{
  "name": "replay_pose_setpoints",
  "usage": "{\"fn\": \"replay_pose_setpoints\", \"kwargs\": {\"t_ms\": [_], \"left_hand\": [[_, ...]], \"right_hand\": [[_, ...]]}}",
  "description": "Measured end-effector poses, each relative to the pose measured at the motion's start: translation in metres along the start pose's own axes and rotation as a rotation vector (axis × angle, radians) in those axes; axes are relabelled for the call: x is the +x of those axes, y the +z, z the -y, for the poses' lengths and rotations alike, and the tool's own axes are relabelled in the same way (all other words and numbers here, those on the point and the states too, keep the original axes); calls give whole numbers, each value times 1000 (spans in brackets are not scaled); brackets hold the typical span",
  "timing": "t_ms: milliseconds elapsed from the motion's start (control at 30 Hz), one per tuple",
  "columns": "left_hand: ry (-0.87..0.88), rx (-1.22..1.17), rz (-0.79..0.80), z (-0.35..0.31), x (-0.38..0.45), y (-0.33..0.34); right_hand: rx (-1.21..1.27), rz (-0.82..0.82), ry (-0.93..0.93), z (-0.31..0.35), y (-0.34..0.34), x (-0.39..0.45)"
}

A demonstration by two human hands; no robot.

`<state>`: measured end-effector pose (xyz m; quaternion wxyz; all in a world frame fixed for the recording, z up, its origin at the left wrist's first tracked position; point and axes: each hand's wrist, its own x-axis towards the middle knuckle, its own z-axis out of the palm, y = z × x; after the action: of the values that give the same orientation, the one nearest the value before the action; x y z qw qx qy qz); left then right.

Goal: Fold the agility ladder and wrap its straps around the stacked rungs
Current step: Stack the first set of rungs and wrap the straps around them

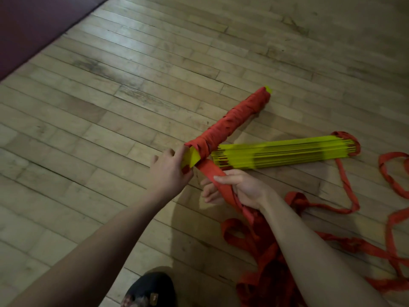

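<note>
I see the left hand (pixel 169 168) gripping the wrapped bundle's (pixel 230 120) yellow end; right hand (pixel 240 188) clutches the red strap (pixel 212 171).

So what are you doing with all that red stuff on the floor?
A person is bundling up an agility ladder. The left hand grips the near end of a rung bundle already wrapped in red strap. The right hand holds the loose strap leading to it. Another yellow rung stack lies unwrapped on the wooden floor.
</note>
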<state>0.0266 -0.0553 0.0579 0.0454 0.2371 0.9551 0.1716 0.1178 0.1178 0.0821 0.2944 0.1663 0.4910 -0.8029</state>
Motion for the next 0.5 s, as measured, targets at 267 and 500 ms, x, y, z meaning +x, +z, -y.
{"fn": "replay_pose_setpoints", "kwargs": {"t_ms": [267, 500], "left_hand": [[71, -13, 168, 0, -9, 13], [16, -354, 31, -3, -18, 15]], "right_hand": [[100, -92, -71, -6, -4, 2], [113, -134, -48, -17, -8, -2]]}}
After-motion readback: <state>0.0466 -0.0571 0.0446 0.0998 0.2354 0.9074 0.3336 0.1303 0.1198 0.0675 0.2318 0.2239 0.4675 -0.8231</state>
